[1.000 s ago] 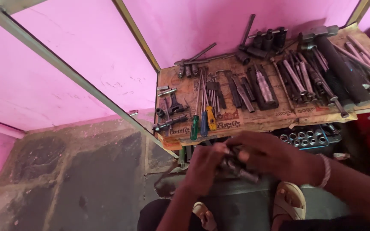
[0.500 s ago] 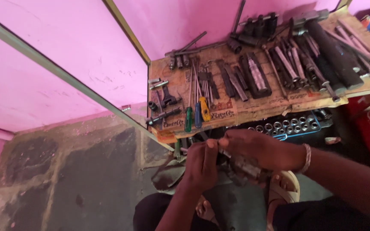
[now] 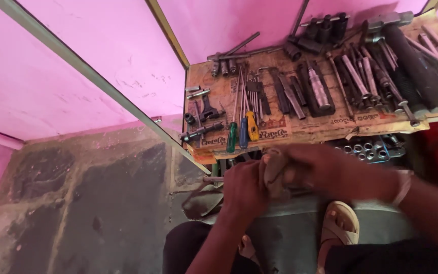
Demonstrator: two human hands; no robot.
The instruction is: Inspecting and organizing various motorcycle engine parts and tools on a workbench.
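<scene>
1. A crumpled grey cloth (image 3: 274,170) is clasped between both hands; the left hand (image 3: 244,189) is closed on it from the near side, the right hand (image 3: 325,170) from the far right.
2. Just beyond the grip, a bench (image 3: 305,133) is covered with printed brown cardboard.
3. Green, blue and yellow screwdrivers (image 3: 241,133) are laid directly beyond the grip.
4. A tray of sockets (image 3: 371,148) is seen just past the right hand.

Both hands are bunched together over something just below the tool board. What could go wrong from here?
1. The left hand and right hand press close around a small greyish item; it is blurred and mostly hidden, so a slip could drop it onto the foot in the sandal below.
2. The screwdrivers lie at the front edge of the tool board, just above the hands; a bump could knock them off.
</scene>
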